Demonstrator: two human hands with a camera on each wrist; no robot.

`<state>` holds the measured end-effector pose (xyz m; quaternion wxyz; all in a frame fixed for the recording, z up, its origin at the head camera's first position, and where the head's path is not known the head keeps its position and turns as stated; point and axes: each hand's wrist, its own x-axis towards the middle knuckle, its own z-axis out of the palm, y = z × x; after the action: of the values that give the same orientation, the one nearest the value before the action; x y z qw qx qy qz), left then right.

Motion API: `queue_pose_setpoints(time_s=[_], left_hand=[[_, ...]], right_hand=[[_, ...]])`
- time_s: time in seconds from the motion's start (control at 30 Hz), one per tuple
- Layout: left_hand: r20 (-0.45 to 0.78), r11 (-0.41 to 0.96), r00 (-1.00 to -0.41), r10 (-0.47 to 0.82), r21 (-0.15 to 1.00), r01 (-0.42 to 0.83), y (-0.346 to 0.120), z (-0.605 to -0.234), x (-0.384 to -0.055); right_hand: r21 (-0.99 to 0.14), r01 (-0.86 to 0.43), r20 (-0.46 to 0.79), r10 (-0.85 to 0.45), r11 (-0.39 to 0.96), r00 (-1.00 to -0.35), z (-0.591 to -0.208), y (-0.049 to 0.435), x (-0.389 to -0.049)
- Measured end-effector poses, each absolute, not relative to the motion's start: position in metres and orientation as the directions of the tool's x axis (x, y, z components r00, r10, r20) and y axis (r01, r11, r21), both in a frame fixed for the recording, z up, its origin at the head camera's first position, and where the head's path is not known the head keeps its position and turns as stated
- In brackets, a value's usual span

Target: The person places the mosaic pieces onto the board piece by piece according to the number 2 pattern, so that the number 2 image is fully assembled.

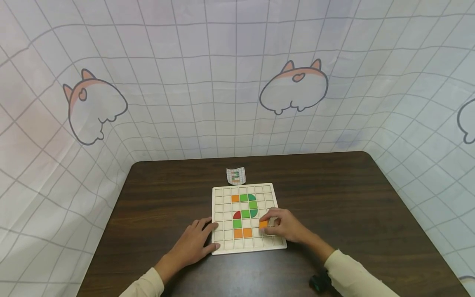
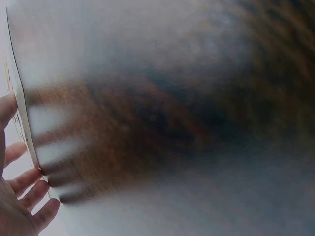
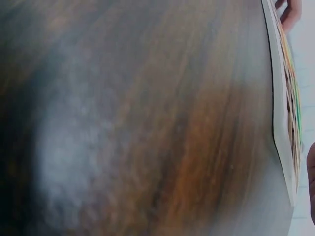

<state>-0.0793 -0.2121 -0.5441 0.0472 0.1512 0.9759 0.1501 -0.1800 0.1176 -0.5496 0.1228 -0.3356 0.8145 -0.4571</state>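
A cream grid board [image 1: 267, 244] lies on the table. Its cells hold a winding run of tiles: orange and green squares, dark green rounded pieces and a red rounded piece [image 1: 237, 215]. My right hand [image 1: 283, 225] pinches an orange square tile [image 1: 263, 224] between thumb and fingers, over the board's right part. Along the left edge rests my left hand [image 1: 193, 242], fingers spread and fingertips on the rim. The left wrist view shows these fingers [image 2: 35, 195] against the board edge [image 2: 28, 132]. In the right wrist view, only a sliver of the right hand [image 3: 311, 182] shows.
Behind the board lies a small printed card [image 1: 236, 176] with a coloured grid pattern. A small black object [image 1: 318, 283] sits by the right sleeve. The dark wooden table [image 1: 170, 185] is bounded by a white gridded curtain [image 1: 193, 103] with cartoon animals.
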Motion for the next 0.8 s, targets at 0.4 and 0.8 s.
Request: queue_pose_setpoints(time_s=[0.4,0.8], left_hand=[[-0.045,0.909,-0.949,0.312,0.305,0.284,-0.212,-0.545,-0.080],[-0.044,0.911,-0.952,0.304,0.306,0.277,-0.212,-0.547,-0.079]], right_hand=[[-0.769,-0.508,0.105,-0.707,0.388,-0.699,-0.560,0.105,-0.177],[-0.716,-0.554,0.101,-0.724,0.424,-0.683,-0.560,0.100,-0.176]])
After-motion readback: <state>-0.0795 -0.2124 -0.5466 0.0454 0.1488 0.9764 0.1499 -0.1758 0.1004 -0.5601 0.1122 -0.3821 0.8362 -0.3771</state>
